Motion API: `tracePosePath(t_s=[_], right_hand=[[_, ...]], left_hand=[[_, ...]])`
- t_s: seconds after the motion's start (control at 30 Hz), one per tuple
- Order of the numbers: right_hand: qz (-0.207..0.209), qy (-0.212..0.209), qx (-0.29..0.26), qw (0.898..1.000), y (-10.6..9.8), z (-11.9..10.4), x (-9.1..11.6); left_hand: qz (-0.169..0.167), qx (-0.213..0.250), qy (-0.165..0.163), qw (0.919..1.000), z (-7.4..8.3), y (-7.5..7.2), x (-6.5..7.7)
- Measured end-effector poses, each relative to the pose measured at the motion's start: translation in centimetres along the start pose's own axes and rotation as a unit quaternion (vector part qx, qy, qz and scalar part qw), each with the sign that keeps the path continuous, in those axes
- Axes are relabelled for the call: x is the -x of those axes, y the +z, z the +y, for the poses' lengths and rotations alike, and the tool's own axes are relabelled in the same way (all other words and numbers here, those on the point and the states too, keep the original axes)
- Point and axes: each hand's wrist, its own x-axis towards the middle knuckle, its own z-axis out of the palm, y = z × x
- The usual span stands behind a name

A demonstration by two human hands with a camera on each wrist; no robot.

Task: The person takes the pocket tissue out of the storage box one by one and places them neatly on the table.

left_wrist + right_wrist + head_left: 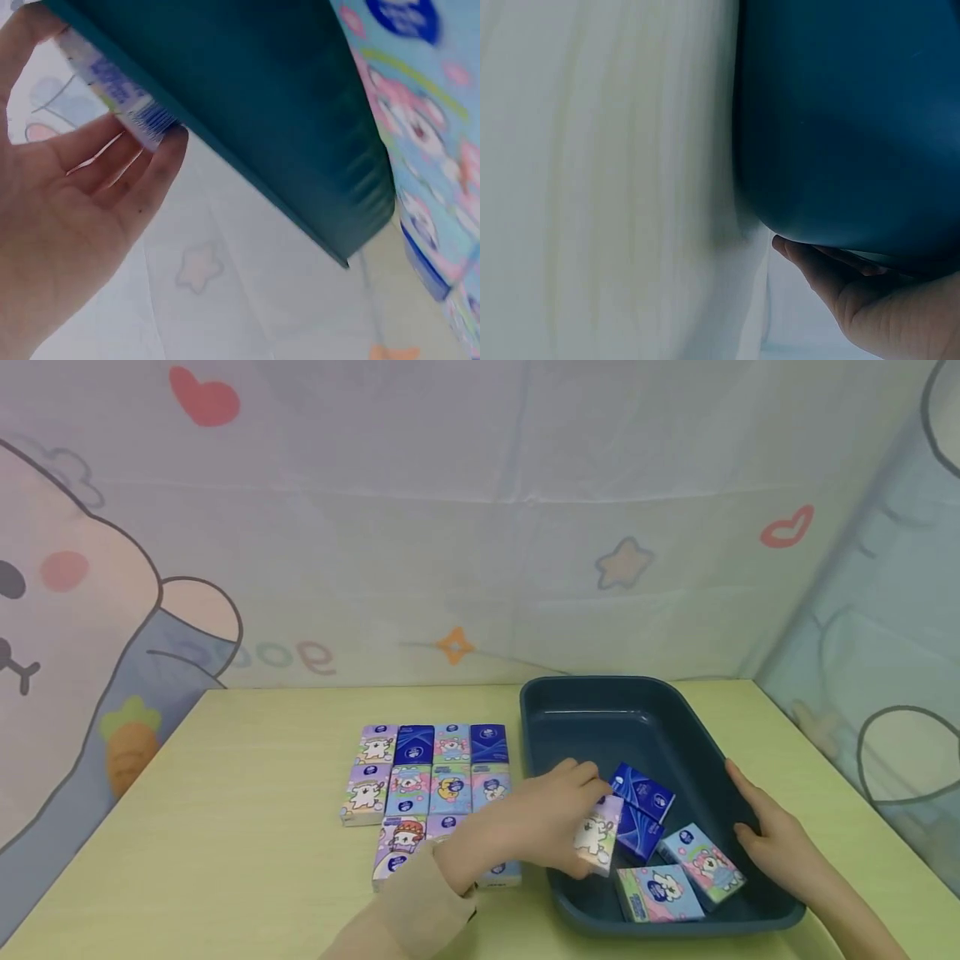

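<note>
My left hand (558, 814) holds a small purple tissue pack (598, 835) with a white cartoon animal, over the left rim of a dark blue-green tray (592, 727). In the left wrist view, the fingers and thumb pinch the pack (124, 90) by its edges beside the tray wall. Inside the tray lie two dark blue tissue packs (648, 792) and two light blue-and-pink ones (703, 862). My right hand (783, 843) grips the tray's right rim, thumb inside and fingers along the outside; the right wrist view shows those fingers against the tray's outer wall.
Left of the tray, several tissue packs (411, 789) stand in close rows on the pale yellow table (247, 827); my left forearm covers part of the front row. A printed cloth (420, 527) hangs behind the table, and another cloth bounds the right side.
</note>
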Motion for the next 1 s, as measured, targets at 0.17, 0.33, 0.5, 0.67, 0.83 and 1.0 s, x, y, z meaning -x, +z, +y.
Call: tracePosePath(t_s=[0.17,0.33,0.5,0.67,0.83,1.0], right_hand=[[-0.005,0.003,-0.008,1.000,0.0,0.2,0.1],[-0.002,0.001,-0.006,1.000,0.0,0.2,0.1],[0.003,-0.003,-0.003,1.000,0.0,0.3,0.2],[0.010,-0.009,0.002,1.000,0.1,0.4,0.3],[0.006,-0.004,-0.001,1.000,0.0,0.4,0.2],[0.000,0.000,-0.003,1.000,0.0,0.4,0.0]], left_hand=[[0.040,0.033,-0.025,0.9983,-0.9,-0.7,1.6],[0.065,0.069,-0.048,0.9943,-2.1,-1.4,3.7],[0.082,0.082,-0.066,0.9911,-3.4,-1.5,5.6],[0.084,0.085,-0.080,0.9897,-4.4,-1.0,7.2],[0.082,0.085,-0.093,0.9886,-5.2,-0.3,8.6],[0.088,0.090,-0.113,0.9856,-6.1,0.4,10.2]])
